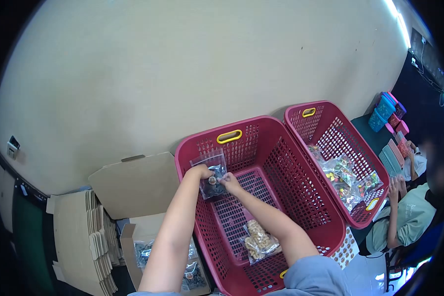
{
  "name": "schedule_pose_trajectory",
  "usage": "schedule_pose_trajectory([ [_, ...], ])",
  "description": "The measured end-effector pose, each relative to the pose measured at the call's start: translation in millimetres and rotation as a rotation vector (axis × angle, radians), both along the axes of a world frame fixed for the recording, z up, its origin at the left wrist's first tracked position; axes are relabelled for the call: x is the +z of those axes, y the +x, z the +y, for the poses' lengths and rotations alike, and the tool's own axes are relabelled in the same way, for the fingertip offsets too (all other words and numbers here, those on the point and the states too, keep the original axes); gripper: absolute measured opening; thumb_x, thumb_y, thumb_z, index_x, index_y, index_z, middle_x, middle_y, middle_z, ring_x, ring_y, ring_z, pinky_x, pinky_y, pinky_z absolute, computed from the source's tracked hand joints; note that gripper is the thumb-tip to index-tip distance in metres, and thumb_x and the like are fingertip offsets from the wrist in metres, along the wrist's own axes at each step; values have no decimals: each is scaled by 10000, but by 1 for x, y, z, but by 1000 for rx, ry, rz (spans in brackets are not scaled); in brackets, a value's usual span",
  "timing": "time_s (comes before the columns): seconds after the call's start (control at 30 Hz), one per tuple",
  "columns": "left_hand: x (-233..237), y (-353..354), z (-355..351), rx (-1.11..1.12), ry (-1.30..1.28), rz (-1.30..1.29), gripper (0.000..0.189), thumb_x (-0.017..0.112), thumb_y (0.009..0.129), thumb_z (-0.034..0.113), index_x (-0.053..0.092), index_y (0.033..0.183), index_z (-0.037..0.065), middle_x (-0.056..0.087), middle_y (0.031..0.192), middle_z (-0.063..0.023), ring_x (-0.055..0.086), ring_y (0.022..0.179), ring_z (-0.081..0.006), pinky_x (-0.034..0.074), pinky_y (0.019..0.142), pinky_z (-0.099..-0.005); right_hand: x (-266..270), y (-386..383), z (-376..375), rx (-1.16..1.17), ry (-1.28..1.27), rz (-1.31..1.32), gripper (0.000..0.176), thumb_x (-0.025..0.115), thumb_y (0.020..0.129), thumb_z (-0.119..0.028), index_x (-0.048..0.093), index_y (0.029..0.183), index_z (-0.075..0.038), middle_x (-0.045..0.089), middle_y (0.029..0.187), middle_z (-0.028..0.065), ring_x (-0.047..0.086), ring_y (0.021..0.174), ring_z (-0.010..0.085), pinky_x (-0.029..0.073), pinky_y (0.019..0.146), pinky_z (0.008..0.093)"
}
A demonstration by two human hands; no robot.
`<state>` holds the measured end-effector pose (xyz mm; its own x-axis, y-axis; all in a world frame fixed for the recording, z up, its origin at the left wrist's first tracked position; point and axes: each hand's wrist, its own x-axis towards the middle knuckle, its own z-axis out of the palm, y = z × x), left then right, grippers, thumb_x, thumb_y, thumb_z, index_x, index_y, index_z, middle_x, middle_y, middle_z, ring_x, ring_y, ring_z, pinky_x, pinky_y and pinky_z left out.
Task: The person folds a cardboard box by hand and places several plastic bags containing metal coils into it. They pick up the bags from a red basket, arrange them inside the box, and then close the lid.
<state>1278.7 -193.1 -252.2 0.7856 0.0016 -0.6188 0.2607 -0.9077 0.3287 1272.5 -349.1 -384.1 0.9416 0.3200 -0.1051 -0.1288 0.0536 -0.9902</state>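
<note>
Over the left part of a large red basket, both hands hold a clear zip bag with dark contents and a small round label. My left hand grips its upper left side, fingers bent onto the plastic. At the bag's right edge, my right hand pinches the plastic. Clear bags of pale, nut-like pieces lie at the near end of the basket's floor. An open cardboard box at the lower left contains more bags with dark contents, partly hidden by my left forearm.
A second red basket with bags of colourful pieces stands at the right. Flattened cardboard is stacked at the left. Two people sit at the far right near coloured containers. A wall rises behind the baskets.
</note>
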Motion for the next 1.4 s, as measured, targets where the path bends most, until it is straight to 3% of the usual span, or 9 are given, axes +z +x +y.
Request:
schedule_pose_trajectory([
  [0.1, 9, -9, -3, 226, -58, -144, 736, 614, 774, 375, 314, 1354, 37, 414, 1284, -286, 485, 1144, -360, 400, 962, -401, 57, -12, -8, -9, -110, -43, 194, 611, 854, -176, 481, 920, -48, 558, 755, 25, 481, 679, 68, 392, 590, 227],
  [0.27, 35, -52, -17, 199, -164, -505, 755, 627, 768, 377, 285, 1368, 71, 281, 1372, -265, 368, 1210, -442, 337, 1008, -439, 112, -44, -27, -86, -2, -70, 184, 583, 870, -165, 484, 935, -24, 588, 759, 55, 522, 690, 88, 416, 602, 237],
  [0.47, 95, -171, -17, 270, -508, -1181, 886, 734, 714, 184, 161, 1374, 44, 321, 1299, -245, 411, 1181, -337, 373, 975, -381, 221, -145, -24, -69, 225, 22, 184, 538, 894, -155, 467, 1027, -50, 597, 872, 46, 552, 763, 71, 431, 638, 206],
  [0.53, 113, -212, -9, 490, -1343, -926, 900, 740, 734, 185, 131, 1386, 66, 373, 1274, -216, 474, 1113, -295, 431, 909, -326, 250, -186, -12, -46, 251, 35, 187, 531, 900, -158, 461, 1037, -52, 595, 870, 40, 553, 768, 69, 438, 649, 204],
  [0.63, 117, -274, 24, 490, -1354, -885, 657, 696, 788, 171, 307, 1293, 12, 523, 1125, -143, 554, 996, -206, 472, 829, -286, 265, -234, 15, 115, 309, -133, 180, 524, 908, -161, 456, 1023, -41, 579, 944, 45, 557, 851, 83, 452, 737, 219],
  [0.77, 124, -372, 56, 513, -1391, -849, 367, 643, 827, 112, 464, 1122, -14, 594, 988, -93, 591, 884, -136, 487, 769, -248, 284, -312, 42, 333, 52, -89, 523, 626, 840, -163, 369, 1241, 54, 561, 1044, 87, 546, 970, 133, 450, 799, 249],
  [0.9, 115, -458, 76, 601, -1321, -841, 310, 623, 831, 59, 480, 1094, -22, 600, 963, -84, 587, 874, -127, 479, 767, -241, 253, -380, 74, 380, 27, -176, 541, 735, 747, -207, 469, 1148, 42, 580, 1062, 111, 542, 992, 153, 425, 878, 290],
  [1.33, 42, -559, 107, 812, -1370, -877, 366, 595, 855, 80, 437, 1162, -39, 564, 1049, -114, 551, 959, -136, 451, 815, -262, 183, -475, 122, 238, 227, 298, 507, 672, 808, -186, 458, 1157, 114, 572, 992, 81, 531, 907, 113, 423, 782, 229],
  [1.4, 38, -562, 103, 703, -1055, -981, 455, 676, 800, 110, 435, 1152, -47, 567, 1035, -112, 554, 955, -141, 450, 824, -263, 179, -481, 124, 239, 37, 33, 426, 659, 820, -187, 500, 1095, 97, 576, 930, 62, 528, 853, 98, 421, 741, 224],
])
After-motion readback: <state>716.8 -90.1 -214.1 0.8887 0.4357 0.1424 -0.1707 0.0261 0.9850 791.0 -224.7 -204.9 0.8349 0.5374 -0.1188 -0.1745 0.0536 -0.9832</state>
